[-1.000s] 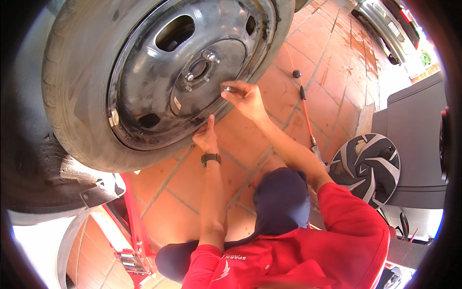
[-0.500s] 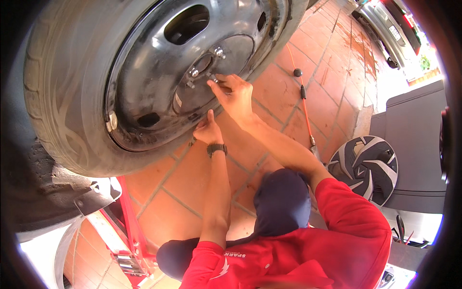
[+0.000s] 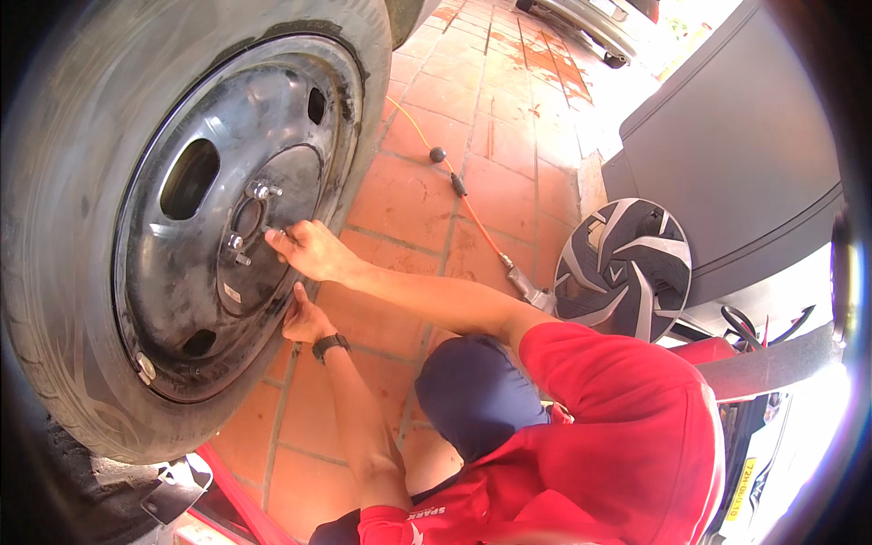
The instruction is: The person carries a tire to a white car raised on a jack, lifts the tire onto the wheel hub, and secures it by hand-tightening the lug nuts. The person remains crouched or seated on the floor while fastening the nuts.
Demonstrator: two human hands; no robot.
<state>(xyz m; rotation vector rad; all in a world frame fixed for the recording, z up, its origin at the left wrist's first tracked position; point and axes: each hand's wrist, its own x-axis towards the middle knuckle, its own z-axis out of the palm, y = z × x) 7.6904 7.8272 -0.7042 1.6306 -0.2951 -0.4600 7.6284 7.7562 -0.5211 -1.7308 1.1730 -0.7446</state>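
A black steel wheel [image 3: 173, 309] with a dusty tyre [image 3: 64, 245] stands on my left. Its hub has several studs; silvery lug nuts sit on two of them, an upper lug nut [image 3: 262, 192] and a lower lug nut [image 3: 235, 242]. My right hand [image 3: 313, 252] pinches what looks like another lug nut at the stud nearest me, mostly covered by thumb and fingers. Below it, my left hand [image 3: 309, 318], with a dark watch on its wrist, grips the wheel's near edge, thumb up on the rim side. Its other fingers are partly hidden.
On the red tiled floor [image 3: 400, 195] lies an orange air hose [image 3: 477, 220] joined to a metal air tool [image 3: 529, 289]. A black and silver wheel cover [image 3: 625, 271] rests beside a grey panel [image 3: 736, 154]. Red jack parts [image 3: 232, 500] show at lower left. A parked car [image 3: 581, 27] stands far off.
The view has swung, so the wheel and both hands appear further left and lower. My right hand stays at the same stud area; my left hand still holds the wheel's edge.
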